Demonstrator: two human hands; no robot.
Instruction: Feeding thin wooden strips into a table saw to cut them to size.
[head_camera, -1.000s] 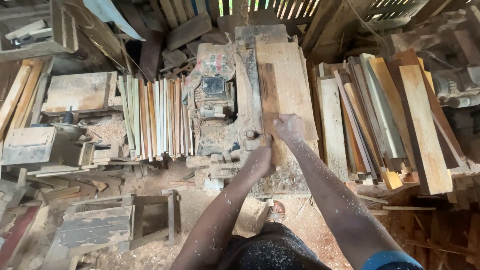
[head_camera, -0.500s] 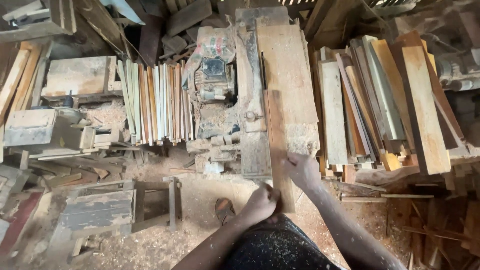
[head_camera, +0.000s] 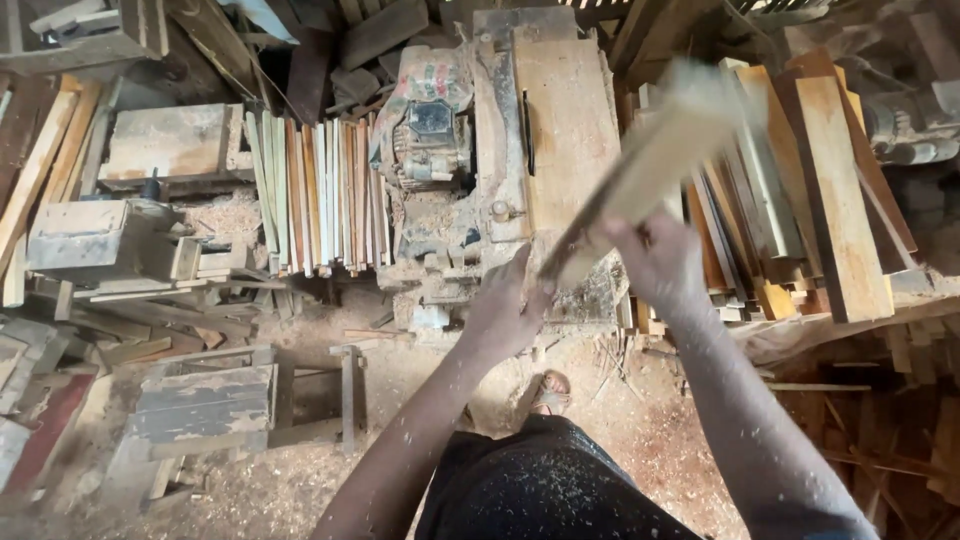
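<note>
Closest in, there's a patch of sawdust-covered floor (head_camera: 620, 430), about the only open room around, with a sandalled foot (head_camera: 548, 388) planted on it. To the left a low rough wooden stool (head_camera: 215, 405) boxes that patch in.

Both hands are wrapped around one pale wooden board (head_camera: 655, 160). The left hand (head_camera: 508, 312) is clenched on its near end, just off the front edge of the saw table (head_camera: 565, 130). The right hand (head_camera: 660, 262) grips it a bit further up. The board is tilted, its far end swinging up and to the right over the stacks, blurred so the grain doesn't show.

The saw table top is flat, worn, dusty timber with a dark slot in it. Left of it sits a grimy motor (head_camera: 430, 135) caked in dust, then a row of thin slats (head_camera: 315, 195) standing on edge. On the right, flat planks (head_camera: 835, 190) are piled tight, orange and grey, straight-edged.
</note>
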